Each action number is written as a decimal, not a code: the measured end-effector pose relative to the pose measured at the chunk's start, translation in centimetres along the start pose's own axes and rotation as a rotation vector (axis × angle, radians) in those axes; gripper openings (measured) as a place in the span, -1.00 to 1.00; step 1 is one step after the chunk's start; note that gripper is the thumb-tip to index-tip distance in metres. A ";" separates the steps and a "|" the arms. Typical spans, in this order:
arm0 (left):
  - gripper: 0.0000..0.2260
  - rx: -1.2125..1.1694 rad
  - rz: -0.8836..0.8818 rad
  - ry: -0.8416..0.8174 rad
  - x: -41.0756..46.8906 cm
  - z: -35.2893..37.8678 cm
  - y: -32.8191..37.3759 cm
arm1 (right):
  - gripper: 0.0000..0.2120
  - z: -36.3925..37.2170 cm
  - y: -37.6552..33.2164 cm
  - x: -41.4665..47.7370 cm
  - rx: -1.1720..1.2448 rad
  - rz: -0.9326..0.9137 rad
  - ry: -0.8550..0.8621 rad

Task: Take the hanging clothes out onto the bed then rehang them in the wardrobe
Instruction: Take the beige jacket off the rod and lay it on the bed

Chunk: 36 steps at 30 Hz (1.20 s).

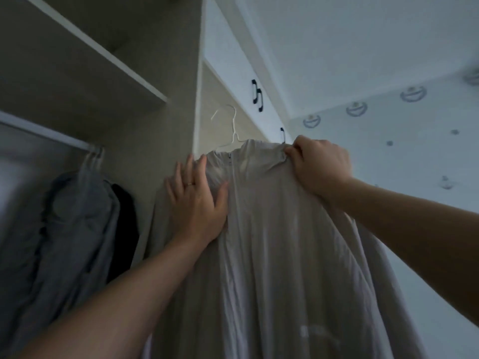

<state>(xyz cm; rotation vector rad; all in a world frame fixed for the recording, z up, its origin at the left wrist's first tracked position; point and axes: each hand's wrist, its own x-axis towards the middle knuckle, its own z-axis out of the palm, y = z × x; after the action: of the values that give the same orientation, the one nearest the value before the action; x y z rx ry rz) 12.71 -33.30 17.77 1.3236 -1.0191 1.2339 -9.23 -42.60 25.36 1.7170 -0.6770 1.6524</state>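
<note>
A: Beside the grey clothes (77, 224) on the rail (44, 132) — why are we laying our left hand (197, 203) open and flat on the beige zip jacket (272, 242)?

B: We're steadying it on its white hanger (230, 128) while our right hand (318, 167) is pinching the shoulder, likely seating the fabric.

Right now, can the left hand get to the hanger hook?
Probably yes. The left hand lies flat on the shoulder of the beige garment, just below the white hanger hook, with nothing between them. The right hand pinches the other shoulder, so the garment is supported.
</note>
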 end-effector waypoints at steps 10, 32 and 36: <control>-0.43 -0.318 -0.032 -0.162 -7.3 10.4 19.5 | -0.66 -8.8 20.7 -6.9 -0.256 0.038 -0.083; -0.77 -1.077 0.033 -0.673 -29.5 36.1 44.8 | -0.76 -19.1 44.2 -32.3 -0.694 0.467 -0.346; -0.79 -1.140 0.120 -0.744 -35.7 40.7 46.4 | -0.87 -19.0 45.1 -39.1 -0.648 0.601 -0.476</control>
<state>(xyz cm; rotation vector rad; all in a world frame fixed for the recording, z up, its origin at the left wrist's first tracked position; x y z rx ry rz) -31.75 -81.46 -10.28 0.7496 -1.9324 0.0333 -58.32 -60.64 -9.10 1.4787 -1.8670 1.1362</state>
